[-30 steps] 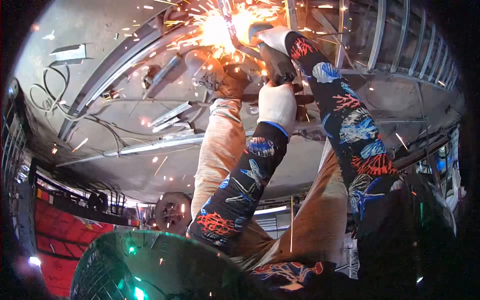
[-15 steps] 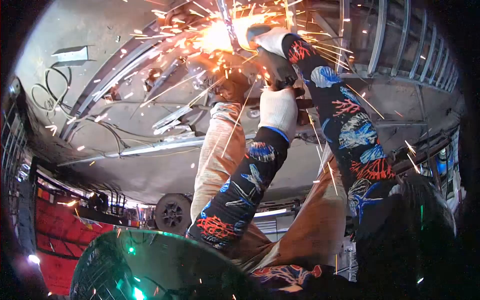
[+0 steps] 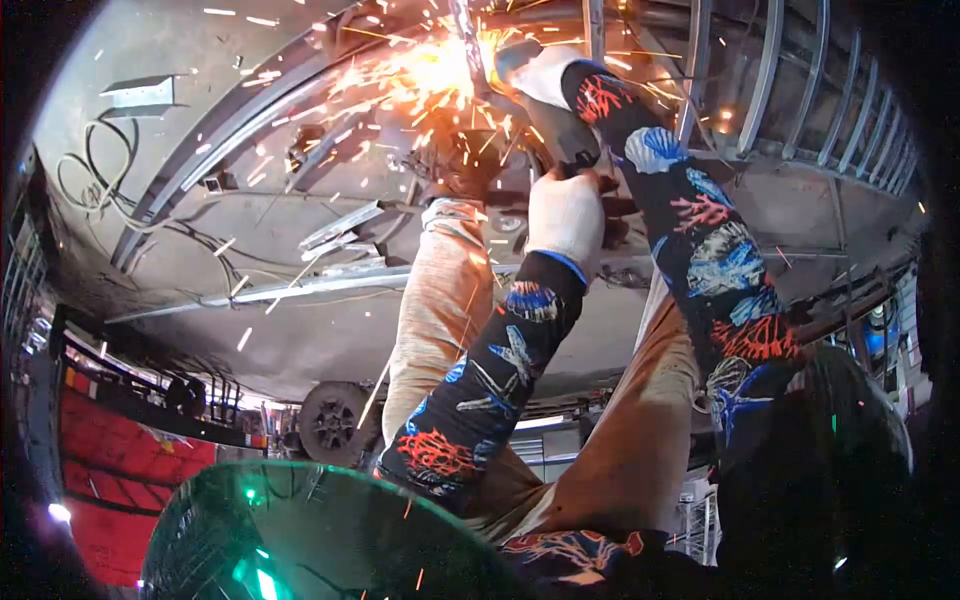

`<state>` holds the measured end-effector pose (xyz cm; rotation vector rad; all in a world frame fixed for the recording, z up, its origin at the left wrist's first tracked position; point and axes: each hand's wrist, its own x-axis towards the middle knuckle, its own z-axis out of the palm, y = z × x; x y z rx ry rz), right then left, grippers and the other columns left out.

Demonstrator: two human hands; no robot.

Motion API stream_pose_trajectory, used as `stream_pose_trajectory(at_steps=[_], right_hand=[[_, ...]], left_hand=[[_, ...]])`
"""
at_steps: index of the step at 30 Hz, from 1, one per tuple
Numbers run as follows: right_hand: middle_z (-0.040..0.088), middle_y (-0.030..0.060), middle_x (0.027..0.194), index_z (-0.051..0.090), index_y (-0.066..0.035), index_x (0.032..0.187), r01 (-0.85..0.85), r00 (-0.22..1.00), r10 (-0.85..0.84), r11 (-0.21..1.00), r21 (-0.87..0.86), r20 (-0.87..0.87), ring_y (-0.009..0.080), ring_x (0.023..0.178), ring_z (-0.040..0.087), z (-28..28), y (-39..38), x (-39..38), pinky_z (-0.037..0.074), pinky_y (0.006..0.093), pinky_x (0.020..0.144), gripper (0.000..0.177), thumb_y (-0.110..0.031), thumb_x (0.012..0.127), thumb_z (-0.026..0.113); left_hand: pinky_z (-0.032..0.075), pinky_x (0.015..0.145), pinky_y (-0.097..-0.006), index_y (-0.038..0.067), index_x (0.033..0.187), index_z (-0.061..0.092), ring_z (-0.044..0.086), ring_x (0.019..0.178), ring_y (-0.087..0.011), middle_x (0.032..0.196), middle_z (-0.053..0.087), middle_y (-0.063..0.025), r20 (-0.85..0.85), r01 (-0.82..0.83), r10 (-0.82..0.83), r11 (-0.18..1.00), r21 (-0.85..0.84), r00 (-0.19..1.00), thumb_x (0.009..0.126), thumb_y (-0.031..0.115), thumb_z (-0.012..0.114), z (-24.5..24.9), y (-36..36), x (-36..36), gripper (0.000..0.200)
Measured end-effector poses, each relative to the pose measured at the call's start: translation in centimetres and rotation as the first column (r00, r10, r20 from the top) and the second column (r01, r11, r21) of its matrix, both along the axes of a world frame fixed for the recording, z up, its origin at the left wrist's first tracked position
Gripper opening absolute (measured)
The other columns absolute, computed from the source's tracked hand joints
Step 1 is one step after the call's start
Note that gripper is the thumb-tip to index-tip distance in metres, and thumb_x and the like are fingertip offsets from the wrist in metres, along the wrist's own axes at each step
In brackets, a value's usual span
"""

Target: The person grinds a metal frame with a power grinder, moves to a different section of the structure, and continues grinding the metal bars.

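Note:
Both of my hands wear white knit gloves with dark palms and are closed around a dark power tool (image 3: 568,140), which looks like an angle grinder. My right hand (image 3: 545,75) grips its upper end, beside a narrow upright metal bar (image 3: 466,38). My left hand (image 3: 566,212) wraps the lower end, its fingers partly hidden. Bright sparks (image 3: 440,72) burst from where the tool meets metal and spray mostly leftward. The glare hides the disc and the contact point. Black sleeves with coral and shell prints cover both forearms.
My tan trouser leg (image 3: 440,290) and boot are close to the sparks. Cables (image 3: 110,170), metal offcuts (image 3: 342,232) and a long strip (image 3: 300,290) lie on the floor. A ladder-like metal frame (image 3: 770,80) stands upper right. A green-tinted visor (image 3: 320,540) covers the lower left.
The spark spray has become narrower and less bright around my right hand. My view has shifted slightly. Both hands keep their hold on the tool in nearly the same place.

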<state>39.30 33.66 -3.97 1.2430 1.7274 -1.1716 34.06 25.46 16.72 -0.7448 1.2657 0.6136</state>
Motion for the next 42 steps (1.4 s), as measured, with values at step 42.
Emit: stream_pose_trajectory(at_steps=[42], right_hand=[[0.068, 0.0058, 0.089, 0.067, -0.007, 0.102, 0.435, 0.849, -0.521, 0.782, -0.447, -0.084, 0.0146, 0.07, 0.06, 3.4, 1.7, 2.7, 0.047, 0.0328, 0.066, 0.036, -0.037, 0.094, 0.047]], left_hand=[[0.054, 0.055, -0.0395, 0.003, 0.123, 0.051, 0.07, 0.079, -0.0322, 0.101, 0.067, -0.0178, -0.059, 0.169, -0.163, 0.979, 0.112, 0.985, 0.097, 0.009, 0.046, 1.3, 1.2, 0.3, 0.028]])
